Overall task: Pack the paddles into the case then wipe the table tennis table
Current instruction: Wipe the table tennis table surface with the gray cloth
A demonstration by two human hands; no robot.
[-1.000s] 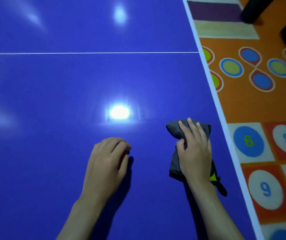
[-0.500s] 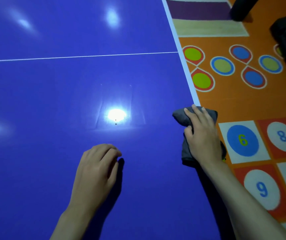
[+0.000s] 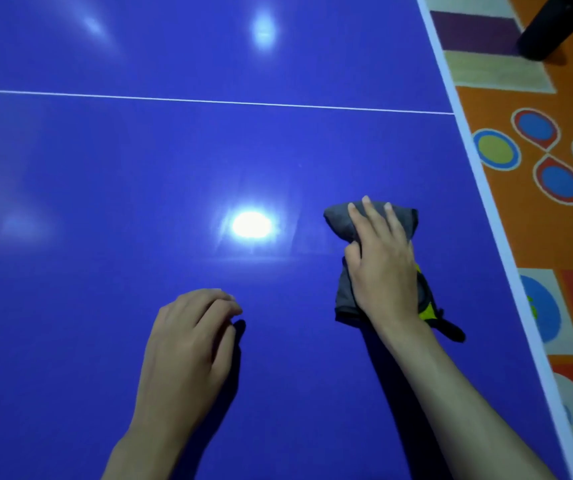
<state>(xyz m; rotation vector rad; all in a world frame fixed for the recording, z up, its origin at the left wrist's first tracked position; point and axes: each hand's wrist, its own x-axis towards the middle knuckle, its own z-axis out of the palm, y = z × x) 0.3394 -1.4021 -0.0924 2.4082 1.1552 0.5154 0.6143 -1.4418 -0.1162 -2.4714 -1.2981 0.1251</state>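
Blue and glossy, the table tennis desk [image 3: 139,174] fills most of the view from above, with a thin white line [image 3: 208,101] crossing it and a white edge stripe running down its right side. Bright ceiling lights reflect off its surface. The person's right hand [image 3: 383,268] lies flat on a bunched grey cloth [image 3: 342,221] near the desk's right edge, fingers [image 3: 369,216] straight and spread, pressing the cloth onto the blue surface. A black and yellow part of the cloth sticks out beside the wrist. The left hand [image 3: 188,344] rests on the desk to the left of the cloth, well apart from it, its fingers loosely curled and holding nothing. Beyond the desk's right edge lies an orange floor mat [image 3: 537,233] printed with coloured circles and numbered squares. A dark object [image 3: 551,26] stands at the top right; what it is cannot be told.
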